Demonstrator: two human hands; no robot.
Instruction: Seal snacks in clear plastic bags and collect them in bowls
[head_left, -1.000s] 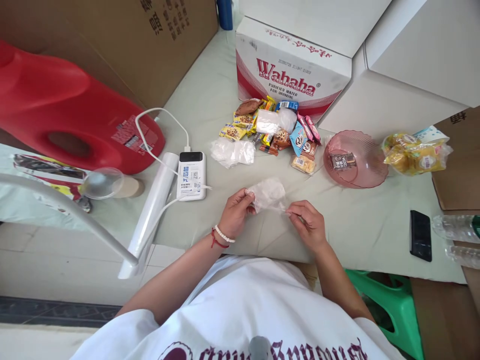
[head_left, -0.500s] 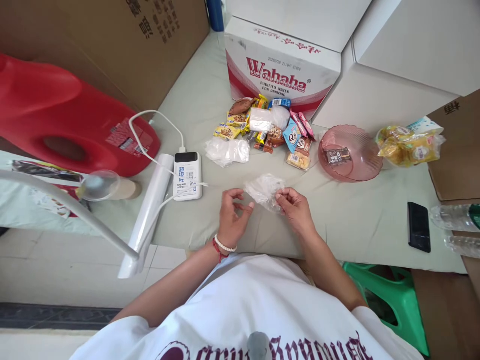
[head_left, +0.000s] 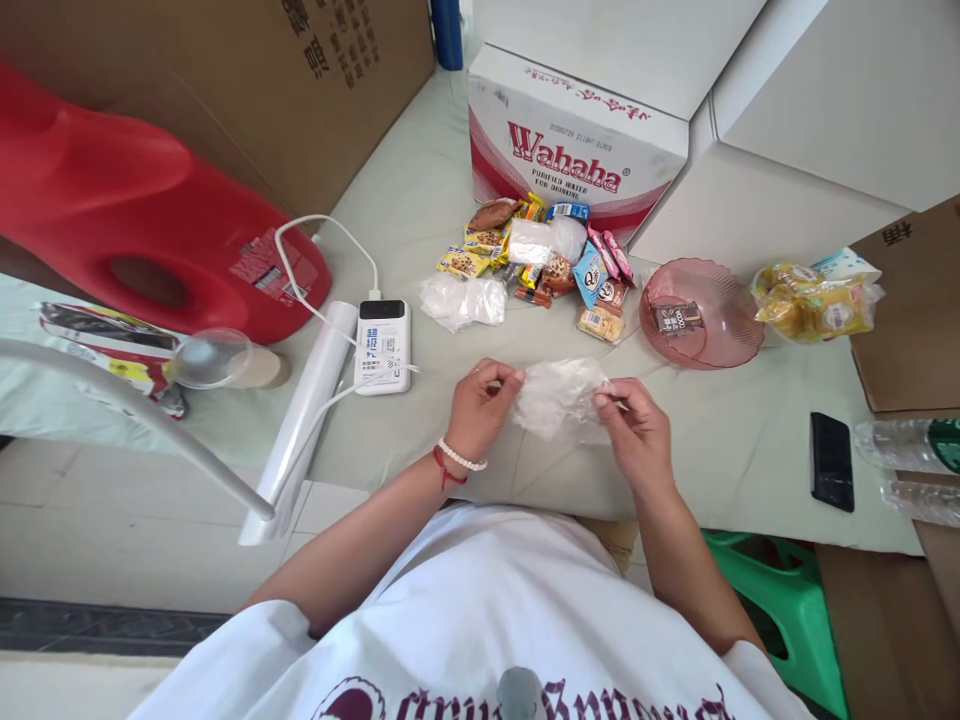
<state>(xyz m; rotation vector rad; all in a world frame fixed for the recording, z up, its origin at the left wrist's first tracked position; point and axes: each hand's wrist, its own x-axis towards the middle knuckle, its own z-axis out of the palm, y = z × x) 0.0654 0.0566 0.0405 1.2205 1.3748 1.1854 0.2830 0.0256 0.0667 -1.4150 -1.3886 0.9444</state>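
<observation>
A crumpled clear plastic bag (head_left: 561, 398) is stretched between my two hands, low over the table. My left hand (head_left: 486, 402) pinches its left edge between thumb and fingers. On the other side, my right hand (head_left: 637, 425) grips the bag's right edge the same way. Beyond it lies a heap of wrapped snacks (head_left: 559, 275), with small white plastic bundles on top. Another folded clear plastic bag (head_left: 465, 302) lies left of the heap. To the right stands a pink ribbed bowl (head_left: 731, 310) with one dark cocoa packet (head_left: 679, 318) inside.
A white power bank (head_left: 382, 350) with cables and a white roll (head_left: 304, 420) lie left. A red jug (head_left: 150, 210) and a plastic cup (head_left: 225, 360) are farther left. The Wahaha box (head_left: 577, 150) stands behind. Bagged bread (head_left: 814, 300), a phone (head_left: 832, 462) and bottles (head_left: 904, 445) are right.
My left hand has closed on the bag's left edge. My right hand has moved right, and the bag is now spread wider between both hands. The camera view has shifted slightly.
</observation>
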